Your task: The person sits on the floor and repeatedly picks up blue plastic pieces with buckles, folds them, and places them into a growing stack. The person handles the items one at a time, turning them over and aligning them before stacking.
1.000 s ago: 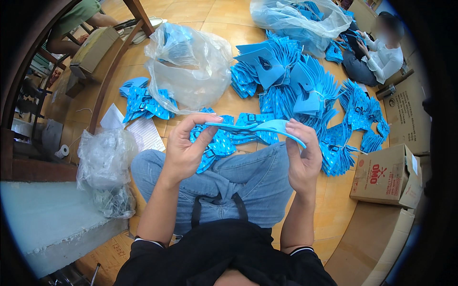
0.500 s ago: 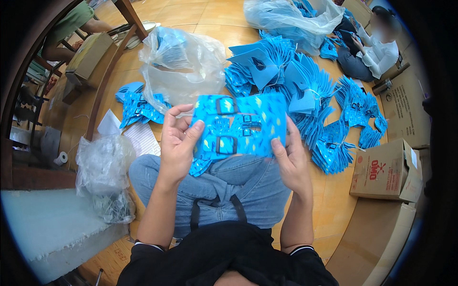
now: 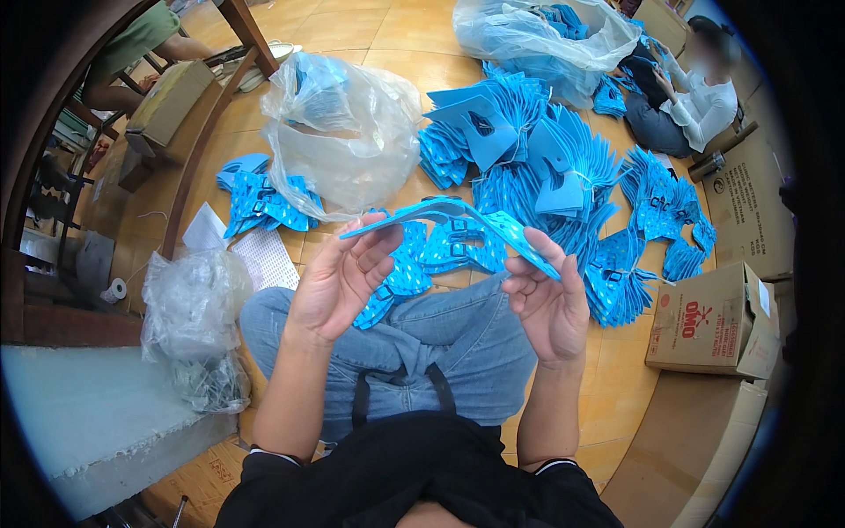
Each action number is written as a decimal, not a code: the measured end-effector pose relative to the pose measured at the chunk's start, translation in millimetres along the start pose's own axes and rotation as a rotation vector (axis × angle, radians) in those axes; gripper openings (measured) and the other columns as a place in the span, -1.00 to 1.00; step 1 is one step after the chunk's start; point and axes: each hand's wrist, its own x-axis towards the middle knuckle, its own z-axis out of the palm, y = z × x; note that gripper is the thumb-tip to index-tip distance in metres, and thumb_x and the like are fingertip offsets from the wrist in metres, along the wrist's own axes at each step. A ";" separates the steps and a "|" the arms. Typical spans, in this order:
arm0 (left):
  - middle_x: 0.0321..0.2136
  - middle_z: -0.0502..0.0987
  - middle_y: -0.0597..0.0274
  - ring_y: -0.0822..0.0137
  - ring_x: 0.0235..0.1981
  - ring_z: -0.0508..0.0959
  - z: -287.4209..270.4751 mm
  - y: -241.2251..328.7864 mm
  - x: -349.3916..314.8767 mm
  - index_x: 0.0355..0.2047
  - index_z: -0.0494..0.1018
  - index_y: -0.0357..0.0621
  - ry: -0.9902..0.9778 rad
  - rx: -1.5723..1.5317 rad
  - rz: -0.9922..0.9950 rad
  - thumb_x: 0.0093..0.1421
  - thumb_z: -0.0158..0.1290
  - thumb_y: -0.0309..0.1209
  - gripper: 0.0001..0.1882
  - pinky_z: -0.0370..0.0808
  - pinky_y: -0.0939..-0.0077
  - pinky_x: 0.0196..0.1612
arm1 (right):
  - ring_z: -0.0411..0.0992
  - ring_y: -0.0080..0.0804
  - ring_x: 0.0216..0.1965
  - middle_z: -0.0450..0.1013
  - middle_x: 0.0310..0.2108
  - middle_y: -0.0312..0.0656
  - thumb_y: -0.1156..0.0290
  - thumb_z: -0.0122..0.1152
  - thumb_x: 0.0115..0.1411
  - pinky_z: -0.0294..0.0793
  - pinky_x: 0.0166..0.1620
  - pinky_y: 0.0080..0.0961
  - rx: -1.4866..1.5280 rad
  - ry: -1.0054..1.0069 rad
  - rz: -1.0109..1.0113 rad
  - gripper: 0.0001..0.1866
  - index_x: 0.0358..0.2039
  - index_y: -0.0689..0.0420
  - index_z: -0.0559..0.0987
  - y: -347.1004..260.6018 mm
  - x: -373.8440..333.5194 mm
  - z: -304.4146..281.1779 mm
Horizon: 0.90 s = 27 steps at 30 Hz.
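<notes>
We sit on a tan tiled floor [image 3: 352, 35] strewn with blue card pieces. Our left hand [image 3: 339, 282] is raised above our lap, fingers curled upward, pinching the left end of a flat blue card sheet [image 3: 449, 220] seen almost edge-on. Our right hand [image 3: 550, 304] holds the sheet's other end, where it slopes down to the fingertips, thumb under and fingers over the edge. Both hands are closed on that sheet, which spans the gap between them and hangs over our knees.

Just beyond and below the sheet, a small stack of blue dotted cards [image 3: 422, 260] lies against our jeans [image 3: 440, 343]. Farther out from the left hand, a crumpled clear plastic bag [image 3: 339, 132] stands on the floor, with a loose heap of blue pieces [image 3: 260, 198] to its left. Close to our left elbow sits a smaller clear bag [image 3: 189, 308] on a pale ledge.

Ahead of the right hand, bundles of folded blue cards [image 3: 546, 150] fan out widely. To the right of that hand rests a brown cardboard box [image 3: 713, 321]. Far ahead, a large bag of blue pieces [image 3: 537, 35] sits beside another person [image 3: 695, 97] seated on the floor.
</notes>
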 end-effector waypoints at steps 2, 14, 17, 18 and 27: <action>-0.02 0.46 0.00 0.22 0.04 0.48 -1.0 0.3 0.3 0.05 0.32 -0.32 0.008 0.012 0.004 0.33 -0.09 -0.30 -0.61 0.55 0.42 -0.02 | 0.55 -0.33 -0.23 0.51 -0.16 0.04 0.03 -0.22 0.38 0.50 -0.33 -0.61 -0.002 -0.002 -0.008 -0.39 0.19 0.30 0.26 -0.2 0.8 0.1; -0.15 0.51 0.11 0.38 -0.16 0.56 7.9 3.2 5.3 0.02 0.33 -0.21 0.030 0.285 0.061 0.28 -0.02 -0.46 -0.70 0.56 0.52 -0.13 | 0.39 -0.48 -0.01 0.38 0.04 0.02 0.43 -0.01 0.29 0.44 -0.11 -0.60 -0.628 0.005 -0.079 -0.41 0.29 0.27 0.11 -10.4 0.5 5.2; -0.20 0.51 0.16 0.49 -0.22 0.53 14.6 -11.1 6.3 0.04 0.27 -0.20 0.047 0.485 0.194 0.24 0.03 -0.55 -0.64 0.52 0.63 -0.14 | 0.39 -0.60 -0.26 0.47 -0.19 -0.22 0.43 0.03 0.28 0.38 -0.28 -0.61 -0.573 0.154 -0.097 -0.50 0.21 0.23 0.26 -4.8 1.9 7.1; -0.20 0.51 0.17 0.50 -0.23 0.53 15.4 -17.0 7.7 0.04 0.26 -0.20 0.017 0.518 0.251 0.24 0.03 -0.55 -0.64 0.51 0.65 -0.14 | 0.39 -0.61 -0.27 0.47 -0.22 -0.24 0.41 0.02 0.29 0.38 -0.27 -0.63 -0.579 0.159 -0.045 -0.56 0.16 0.23 0.30 -3.8 4.8 5.3; -0.48 0.52 0.42 0.67 -0.53 0.42 -45.2 -46.8 61.5 -0.21 0.45 -0.17 0.190 0.742 0.210 0.26 0.08 -0.34 -0.82 0.36 0.77 -0.47 | 0.32 -0.61 -0.43 0.45 -0.48 -0.28 0.26 0.07 0.29 0.32 -0.35 -0.55 -0.994 0.166 -0.140 -0.72 -0.29 0.27 0.52 30.9 42.5 -71.7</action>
